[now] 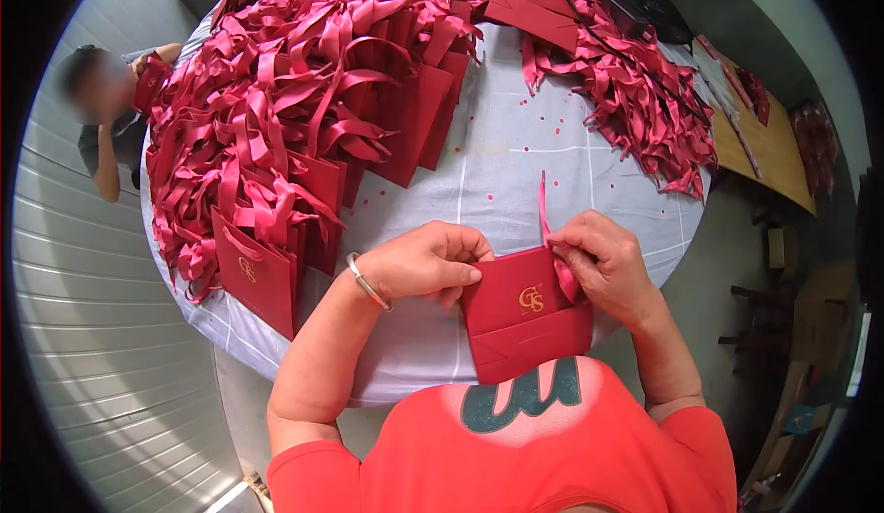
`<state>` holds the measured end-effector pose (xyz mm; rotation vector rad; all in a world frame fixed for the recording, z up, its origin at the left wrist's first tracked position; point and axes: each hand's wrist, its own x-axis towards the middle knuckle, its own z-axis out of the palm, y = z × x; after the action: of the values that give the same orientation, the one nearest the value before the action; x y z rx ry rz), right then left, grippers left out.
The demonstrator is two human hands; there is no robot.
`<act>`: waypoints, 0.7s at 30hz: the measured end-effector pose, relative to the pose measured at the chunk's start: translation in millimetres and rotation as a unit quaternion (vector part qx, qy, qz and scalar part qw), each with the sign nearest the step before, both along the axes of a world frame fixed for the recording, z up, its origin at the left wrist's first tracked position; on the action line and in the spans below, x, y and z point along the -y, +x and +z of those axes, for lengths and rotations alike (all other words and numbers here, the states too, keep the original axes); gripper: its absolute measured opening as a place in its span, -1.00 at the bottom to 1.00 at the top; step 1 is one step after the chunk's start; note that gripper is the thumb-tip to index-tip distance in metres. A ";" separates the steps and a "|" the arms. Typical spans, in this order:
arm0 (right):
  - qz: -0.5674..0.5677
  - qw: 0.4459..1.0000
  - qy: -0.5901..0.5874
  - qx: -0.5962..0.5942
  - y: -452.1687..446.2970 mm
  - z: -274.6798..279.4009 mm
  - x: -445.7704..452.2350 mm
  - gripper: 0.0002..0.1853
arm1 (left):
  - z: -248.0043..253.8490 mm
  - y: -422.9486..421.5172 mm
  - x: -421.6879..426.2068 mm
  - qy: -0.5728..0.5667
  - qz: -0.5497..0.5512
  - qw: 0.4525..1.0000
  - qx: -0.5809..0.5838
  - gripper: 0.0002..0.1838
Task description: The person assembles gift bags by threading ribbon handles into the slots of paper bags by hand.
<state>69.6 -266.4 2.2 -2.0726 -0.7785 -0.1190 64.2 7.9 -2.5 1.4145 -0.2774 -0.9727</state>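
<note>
A red bag (529, 338) is at the near edge of the counter (497, 172), its upper left corner pinched by the left hand (435, 262); the right hand (603, 262) pinches a pink ribbon (543, 207) at the opposite corner. Ribboned bags (285, 108) crowd the counter's left edge.

The camera was worn on the head of the person and looked forward and steeply down. Its view was very wide, bent round at the borders, with dark corners. The red shirt (405, 467) came nearest, at the lower edge; the hands (419, 260) were close beyond it, and the bench (502, 80) extended farther away, upward.
</note>
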 end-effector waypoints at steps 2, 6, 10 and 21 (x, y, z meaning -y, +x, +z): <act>0.007 1.000 -0.014 -0.027 2.1 -2.2 4.2 -0.86 | 4.5 -1.8 5.8 0.000 0.010 0.998 -0.057 -0.84; -0.003 0.999 0.000 -0.045 0.6 1.4 3.0 -0.82 | 2.5 -3.1 8.2 -0.015 0.020 0.998 -0.063 -0.85; -0.020 1.000 0.024 0.002 -3.9 16.0 -2.1 -0.78 | 2.9 -3.9 10.6 0.010 0.030 0.998 -0.061 -0.84; 0.072 0.993 -0.049 0.082 -16.2 12.3 -19.3 -0.74 | 1.3 -5.8 14.2 0.026 0.050 0.997 -0.052 -0.84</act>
<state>53.4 -247.1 14.5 -2.1104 -1.0490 -0.1753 58.4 -6.3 -1.1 1.4057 -0.1039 -0.9723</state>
